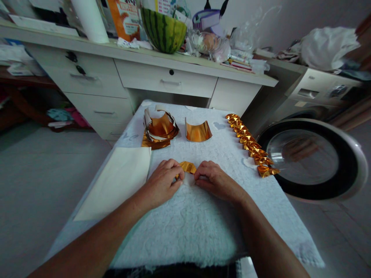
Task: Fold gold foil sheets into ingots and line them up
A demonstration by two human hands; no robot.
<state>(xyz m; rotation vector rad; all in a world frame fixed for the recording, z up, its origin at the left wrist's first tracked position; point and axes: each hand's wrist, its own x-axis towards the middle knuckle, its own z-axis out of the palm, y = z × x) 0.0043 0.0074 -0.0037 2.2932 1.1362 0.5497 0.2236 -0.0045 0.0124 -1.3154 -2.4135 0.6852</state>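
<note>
Between my two hands is a small folded piece of gold foil paper [188, 167], held just above the cloth-covered table. My left hand [166, 175] pinches its left end, and my right hand [213, 175] pinches the right end; the fingertips hide both ends. Beyond them lies a single curled sheet of gold foil paper [198, 132]. Left of that sits a loose stack of curled gold foil sheets [160, 129], some with pale undersides showing. Along the table's right side runs a row of several folded gold foil pieces [248, 143].
A cream sheet [118, 177] lies on the light blue tablecloth [185, 227] at left. Behind stands a white desk [185, 83] carrying a cut watermelon [164, 31] and clutter. At right, the open round door [311, 158] of a washing machine [319, 88] reaches the table's edge.
</note>
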